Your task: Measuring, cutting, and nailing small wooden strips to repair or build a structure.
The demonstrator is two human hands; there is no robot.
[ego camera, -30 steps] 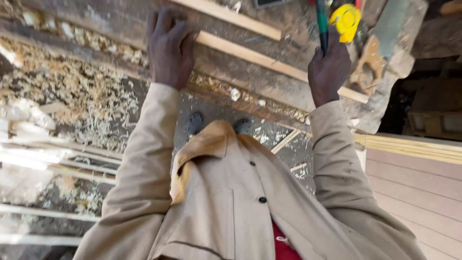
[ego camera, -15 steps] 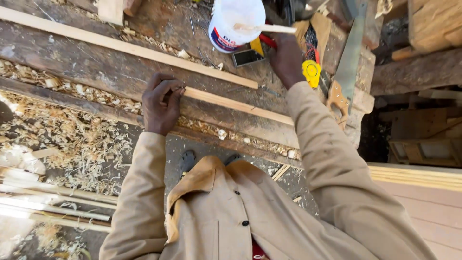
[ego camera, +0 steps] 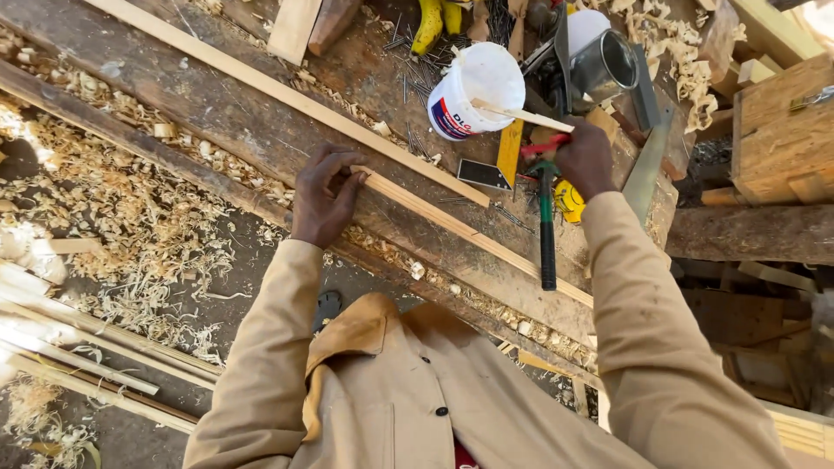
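Observation:
My left hand (ego camera: 323, 195) lies flat on the near end of a thin pale wood strip (ego camera: 469, 234) that runs slantwise across the worn plank bench (ego camera: 217, 113). My right hand (ego camera: 584, 156) reaches into the tool clutter at the bench's right end. Its fingers are closed around the head end of a hammer (ego camera: 546, 234) with a green and black handle and a red neck. The handle points back toward me across the strip. A yellow tape measure (ego camera: 569, 201) sits just under that wrist.
A white plastic bucket (ego camera: 473, 95) holding a stick stands beside a metal can (ego camera: 604, 65). Loose nails (ego camera: 417, 78) and a second long strip (ego camera: 278, 91) lie on the bench. Wood shavings (ego camera: 130, 217) cover the ground at left; a wooden crate (ego camera: 782, 130) stands at right.
My right hand left the strip and went forward to the tools by the bucket, the hammer now lying handle-down across the strip. My left hand stayed on the strip's end.

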